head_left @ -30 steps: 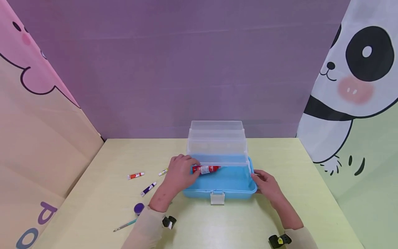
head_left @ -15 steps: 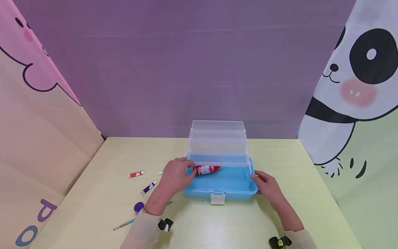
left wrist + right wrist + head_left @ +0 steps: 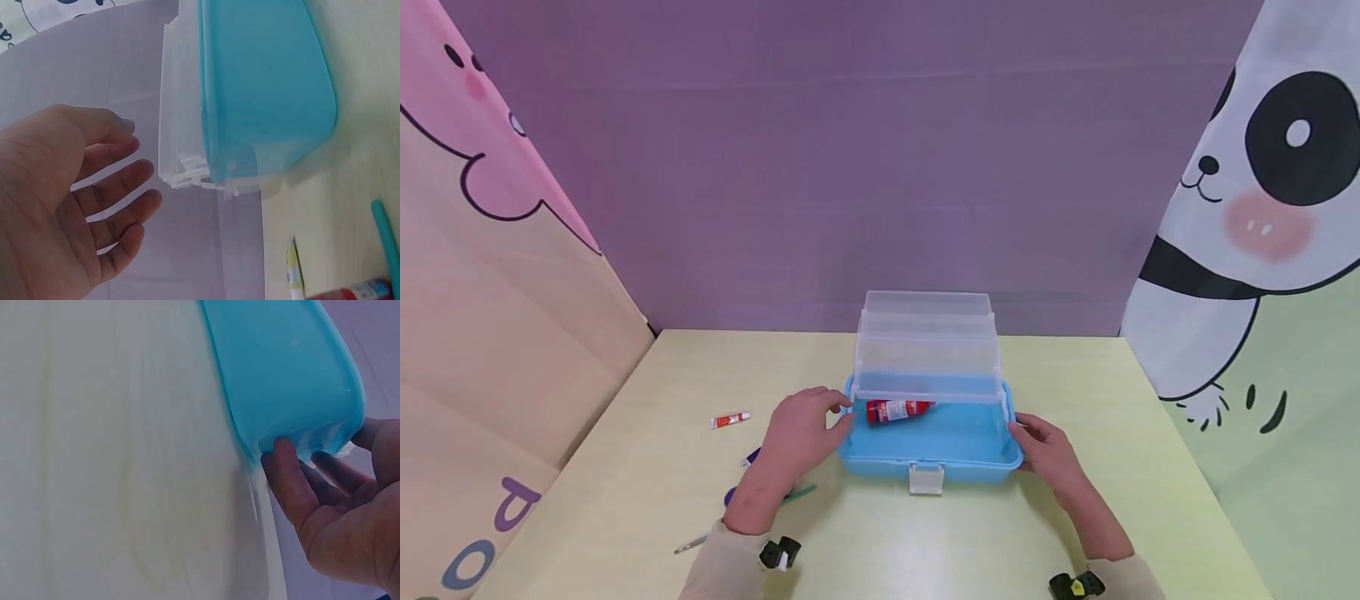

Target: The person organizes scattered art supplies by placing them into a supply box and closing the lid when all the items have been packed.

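A light-blue plastic box (image 3: 962, 437) with its clear lid (image 3: 928, 346) raised stands on the table. Inside lies a red bottle (image 3: 897, 411) with a white label. My right hand (image 3: 1047, 452) holds the box's right end, thumb at the rim and fingertips against the outer wall in the right wrist view. Just off the left end, my left hand (image 3: 801, 432) holds nothing; in the left wrist view its fingers are relaxed and apart, clear of the blue box (image 3: 269, 94).
Left of the box lie a small red-and-white paint tube (image 3: 730, 421), a mostly covered purple tube (image 3: 750, 457) and a paintbrush (image 3: 691, 544). A yellow tube (image 3: 293, 269) and a teal stick (image 3: 387, 240) show in the left wrist view. Purple cloth (image 3: 850, 167) hangs behind the table.
My left hand has let go of the red bottle and drawn back leftward out of the box. The bottle stays inside. My right hand keeps its place on the right end.
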`<state>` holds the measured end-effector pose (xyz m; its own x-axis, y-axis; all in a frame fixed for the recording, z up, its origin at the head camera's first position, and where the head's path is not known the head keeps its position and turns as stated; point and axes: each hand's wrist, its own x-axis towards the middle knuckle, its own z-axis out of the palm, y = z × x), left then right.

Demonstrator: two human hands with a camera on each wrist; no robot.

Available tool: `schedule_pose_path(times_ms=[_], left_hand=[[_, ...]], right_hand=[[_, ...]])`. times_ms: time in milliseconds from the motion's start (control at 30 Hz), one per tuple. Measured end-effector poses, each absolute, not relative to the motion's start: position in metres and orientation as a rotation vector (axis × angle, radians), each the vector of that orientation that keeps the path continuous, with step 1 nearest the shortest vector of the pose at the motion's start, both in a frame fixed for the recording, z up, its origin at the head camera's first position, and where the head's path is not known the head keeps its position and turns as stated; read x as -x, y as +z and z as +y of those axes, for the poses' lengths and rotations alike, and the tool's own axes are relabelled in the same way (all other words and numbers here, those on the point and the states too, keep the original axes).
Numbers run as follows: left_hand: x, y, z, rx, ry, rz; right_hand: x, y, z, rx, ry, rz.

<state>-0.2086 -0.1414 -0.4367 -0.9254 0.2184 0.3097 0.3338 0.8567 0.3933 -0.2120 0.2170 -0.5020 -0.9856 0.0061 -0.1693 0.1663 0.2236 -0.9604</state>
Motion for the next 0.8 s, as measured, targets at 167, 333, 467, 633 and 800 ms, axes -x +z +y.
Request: schedule_pose_path(times_ms=[167,333,467,633,800], left_hand=[[0.204,-0.437,-0.153,0.362,-0.647,-2.794],[0.197,-0.439,-0.165,0.302,-0.662,-2.813],[0.192,-0.441,-0.179,0.227,-0.689,-2.836],[0.19,-0.446,-0.198,0.132,-0.704,-2.872],[0.188,-0.455,-0.221,0.082,-0.718,-2.887]], right_hand=[[0.213,-0.504,0.217,-0.158,-1.887,2.338],[0.213,-0.506,0.22,-0.145,-1.881,2.342],[0.215,-0.507,0.221,-0.155,-1.864,2.361],[0.213,-0.507,0.22,-0.167,-1.86,2.361],[0.212,-0.505,0.219,-0.159,-1.853,2.356]])
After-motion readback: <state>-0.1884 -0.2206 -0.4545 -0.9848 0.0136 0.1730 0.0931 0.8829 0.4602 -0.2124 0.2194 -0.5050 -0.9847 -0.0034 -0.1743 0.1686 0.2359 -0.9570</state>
